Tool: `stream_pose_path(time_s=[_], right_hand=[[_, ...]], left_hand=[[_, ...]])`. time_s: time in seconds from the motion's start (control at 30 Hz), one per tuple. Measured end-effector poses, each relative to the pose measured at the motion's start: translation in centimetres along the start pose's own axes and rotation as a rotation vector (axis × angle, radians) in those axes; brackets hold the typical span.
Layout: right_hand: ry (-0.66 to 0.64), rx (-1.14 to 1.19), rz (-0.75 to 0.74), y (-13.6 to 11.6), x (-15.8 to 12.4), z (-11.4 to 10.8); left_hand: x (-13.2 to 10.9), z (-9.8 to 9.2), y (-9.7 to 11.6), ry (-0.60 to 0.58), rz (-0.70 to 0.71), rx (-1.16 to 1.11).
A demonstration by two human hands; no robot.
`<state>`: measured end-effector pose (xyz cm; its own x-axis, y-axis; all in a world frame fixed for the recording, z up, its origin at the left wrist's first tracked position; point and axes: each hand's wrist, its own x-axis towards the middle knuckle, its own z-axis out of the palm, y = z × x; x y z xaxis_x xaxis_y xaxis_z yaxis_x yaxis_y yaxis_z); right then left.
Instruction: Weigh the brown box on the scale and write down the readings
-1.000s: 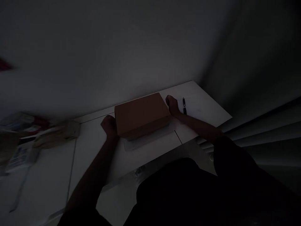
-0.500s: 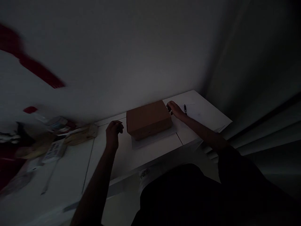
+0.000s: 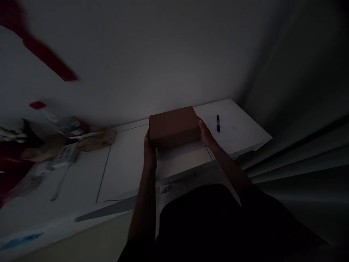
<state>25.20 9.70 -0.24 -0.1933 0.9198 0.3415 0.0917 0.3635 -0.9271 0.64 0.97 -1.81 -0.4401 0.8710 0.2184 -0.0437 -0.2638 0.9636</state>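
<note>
A closed brown cardboard box (image 3: pixel 174 125) is over the white tabletop (image 3: pixel 125 160), close to the wall. My left hand (image 3: pixel 149 147) grips its left end, and my right hand (image 3: pixel 205 133) presses on its right end. The fingers are partly hidden by the box and dim in the poor light. Whether the box rests on the table or hangs just above it, I cannot tell. Right of my right hand, a black pen (image 3: pixel 218 123) lies on a pale sheet of paper (image 3: pixel 230 127).
At the left stand a bottle with a red cap (image 3: pixel 37 105), a brown package (image 3: pixel 95 141), a white box (image 3: pixel 65 154) and dark red items. A curtain (image 3: pixel 300 153) hangs at the right. The wall rises behind the table.
Both hands have moved inward from beside the box and taken hold of its ends. The pale sheet seen under the box's front edge is no longer visible there. The view has shifted slightly.
</note>
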Motion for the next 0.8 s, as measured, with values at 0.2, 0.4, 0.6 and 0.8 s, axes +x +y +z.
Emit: stream_pose_path(time_s=[0.2,0.4,0.6,0.8], right_hand=[[0.013,0.013,-0.015,0.2,-0.7,0.4],[0.056,-0.012,0.021,0.6,-1.1,0.8],[0.092,-0.036,0.0,-0.4,-0.5,2.0],[-0.082,0.052,-0.068,-3.9,0.7,6.1]], left_hand=[[-0.2,0.9,-1.1,-0.046,0.17,0.037],[0.5,0.7,-2.3,-0.059,0.219,0.063],[0.6,0.2,-0.7,-0.028,0.233,0.058],[0.5,-3.2,3.2,0.119,0.223,-0.027]])
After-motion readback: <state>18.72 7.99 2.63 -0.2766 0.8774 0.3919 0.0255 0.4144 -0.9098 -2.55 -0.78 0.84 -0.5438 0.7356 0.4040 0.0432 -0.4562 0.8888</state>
